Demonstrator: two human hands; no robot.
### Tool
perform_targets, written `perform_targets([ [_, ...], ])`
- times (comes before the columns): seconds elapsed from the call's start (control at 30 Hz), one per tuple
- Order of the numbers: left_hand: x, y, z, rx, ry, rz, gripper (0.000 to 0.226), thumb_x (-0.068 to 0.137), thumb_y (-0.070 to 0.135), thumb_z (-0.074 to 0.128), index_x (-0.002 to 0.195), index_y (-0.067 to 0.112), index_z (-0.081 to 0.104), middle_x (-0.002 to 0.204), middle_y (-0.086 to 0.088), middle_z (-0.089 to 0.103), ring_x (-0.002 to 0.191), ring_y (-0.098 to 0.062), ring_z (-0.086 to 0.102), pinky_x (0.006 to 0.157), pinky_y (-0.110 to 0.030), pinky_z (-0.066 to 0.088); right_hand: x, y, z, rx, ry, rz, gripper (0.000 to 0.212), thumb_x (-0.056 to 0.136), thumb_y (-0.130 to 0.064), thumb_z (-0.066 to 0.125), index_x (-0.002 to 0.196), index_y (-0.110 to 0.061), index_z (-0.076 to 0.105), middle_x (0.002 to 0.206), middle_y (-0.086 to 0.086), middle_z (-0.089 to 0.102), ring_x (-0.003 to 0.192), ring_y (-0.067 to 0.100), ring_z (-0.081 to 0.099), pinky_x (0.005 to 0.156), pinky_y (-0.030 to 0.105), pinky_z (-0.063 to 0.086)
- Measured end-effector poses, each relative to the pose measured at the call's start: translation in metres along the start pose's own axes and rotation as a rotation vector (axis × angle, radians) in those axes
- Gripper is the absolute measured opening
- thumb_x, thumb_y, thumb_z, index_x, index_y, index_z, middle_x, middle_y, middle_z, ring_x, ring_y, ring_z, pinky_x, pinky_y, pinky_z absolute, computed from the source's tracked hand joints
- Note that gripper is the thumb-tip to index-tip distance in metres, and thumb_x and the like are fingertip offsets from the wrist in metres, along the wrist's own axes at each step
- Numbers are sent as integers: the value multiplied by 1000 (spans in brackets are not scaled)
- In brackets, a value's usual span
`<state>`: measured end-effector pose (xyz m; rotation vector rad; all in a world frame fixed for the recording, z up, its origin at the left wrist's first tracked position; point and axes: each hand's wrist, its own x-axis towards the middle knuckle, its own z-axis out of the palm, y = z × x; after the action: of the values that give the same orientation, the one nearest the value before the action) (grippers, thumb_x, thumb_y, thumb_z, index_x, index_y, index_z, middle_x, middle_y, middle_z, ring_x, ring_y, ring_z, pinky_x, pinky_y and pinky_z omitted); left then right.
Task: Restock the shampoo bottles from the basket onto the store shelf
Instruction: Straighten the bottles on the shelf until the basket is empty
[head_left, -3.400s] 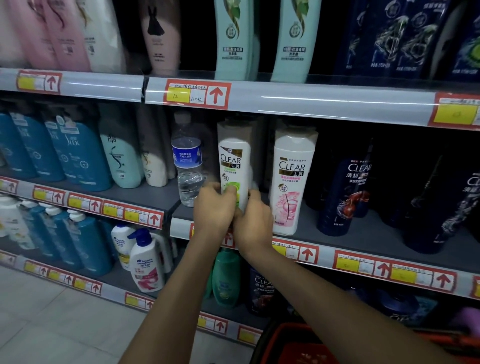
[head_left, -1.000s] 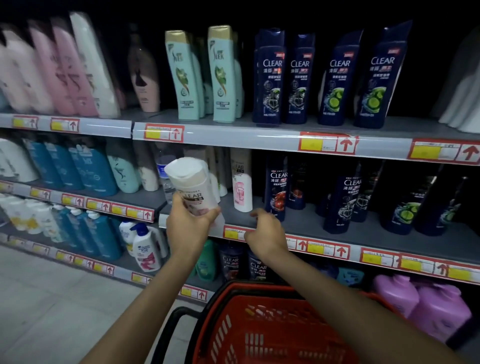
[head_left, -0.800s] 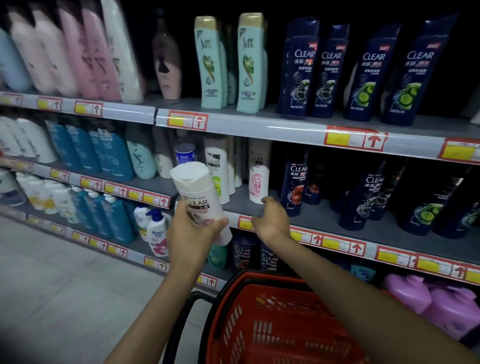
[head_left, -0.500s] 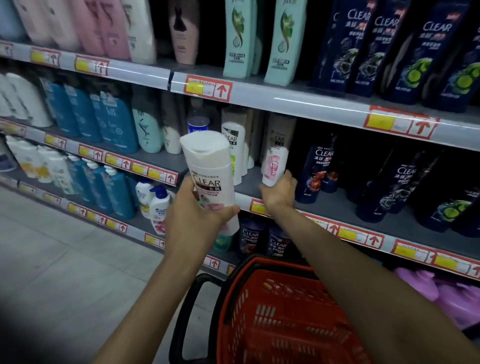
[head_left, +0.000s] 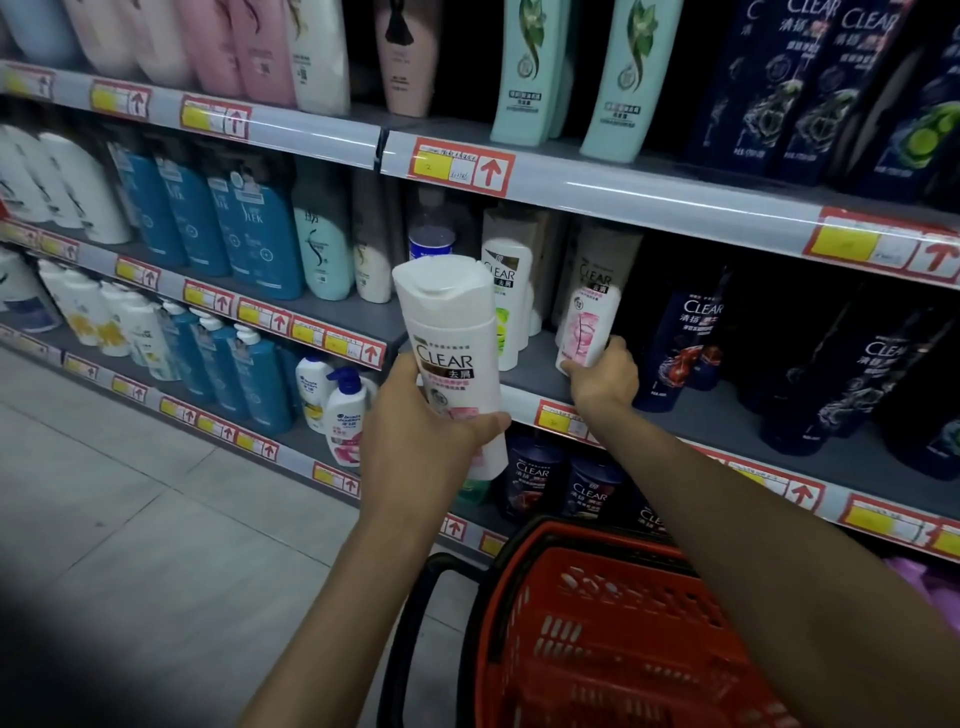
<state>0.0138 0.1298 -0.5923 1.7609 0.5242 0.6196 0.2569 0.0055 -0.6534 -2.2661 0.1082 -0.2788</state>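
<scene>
- Head view: the left hand (head_left: 415, 431) is wrapped round the lower body of a white CLEAR bottle (head_left: 452, 353). It holds the bottle roughly upright, cap up and label toward the camera, in the air in front of the middle shelf (head_left: 727, 426) — likely waiting until a slot is ready.
- The right hand (head_left: 602, 379) pinches the base of a pink-label bottle (head_left: 587, 327) that stands on that shelf near the front edge, thumb on one side and fingers on the other. My reading is that it is adjusting this one to make room for the matching bottle in the left hand.
- Below both forearms sits the red basket (head_left: 571, 540); what it holds I cannot tell.
- Neighbours crowd the slot: a green-label bottle (head_left: 506, 306) just left of the pink one, dark blue bottles (head_left: 680, 348) close on the right, and a water bottle (head_left: 431, 234) behind the raised cap.
- The upper shelf edge (head_left: 649, 202) hangs over the row — the held bottle probably has to pass under it and between those neighbours without tipping either.
</scene>
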Motion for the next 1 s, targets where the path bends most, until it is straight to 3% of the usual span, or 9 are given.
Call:
perform_targets([
  [0.1,1,2,-1,-10,-1,-1,64,62,20,97,114,30,61,99,23,66,93,1,64,68,-21,48,-7,2,-1,-20,-41,-72,56,76,-28,88,119,-10,57,121,12,67,110,34,64,90,43,54],
  [0.23,2,4,1,-25,12,-23,64,61,21,97,114,28,62,106,16,71,96,-6,67,83,-35,57,-20,0,-1,-21,-71,-176,60,73,-32,89,122,-12,60,120,10,70,109,32,66,86,39,54],
  [0.37,2,6,7,-22,6,-23,66,58,20,98,114,27,63,108,13,73,98,-11,70,87,-43,61,-30,-7,7,4,-116,-220,58,72,-36,89,117,-16,59,115,7,72,104,30,68,83,40,57],
  [0.57,-1,7,13,-6,-32,-5,65,58,19,97,112,29,63,103,19,71,96,-6,69,83,-38,59,-35,-1,17,95,-209,-243,43,76,-19,75,116,-14,58,114,8,70,104,31,67,84,47,58],
  [0.67,0,7,12,-8,-48,-6,64,58,20,97,112,28,63,104,18,72,96,-7,69,82,-36,58,-31,3,16,175,-180,-188,45,82,-13,63,127,-12,60,120,8,69,109,30,66,91,44,56],
  [0.8,0,6,10,-26,-54,-18,60,60,17,96,109,30,63,103,21,70,95,-4,68,83,-38,58,-9,2,7,132,-3,-50,40,96,-3,49,135,-6,55,124,17,65,112,37,63,91,42,52],
  [0.9,1,6,10,-25,-49,-25,59,59,18,97,104,32,63,102,20,70,95,-6,68,83,-44,60,10,0,5,147,-17,44,28,99,-14,59,126,-6,57,121,17,67,110,38,65,88,42,54],
  [1.0,2,5,10,-36,-55,-27,56,59,15,97,101,31,63,100,19,70,94,-7,68,82,-43,60,20,-6,6,117,-42,110,39,96,-24,68,128,-8,54,123,16,67,112,39,64,85,43,54],
])
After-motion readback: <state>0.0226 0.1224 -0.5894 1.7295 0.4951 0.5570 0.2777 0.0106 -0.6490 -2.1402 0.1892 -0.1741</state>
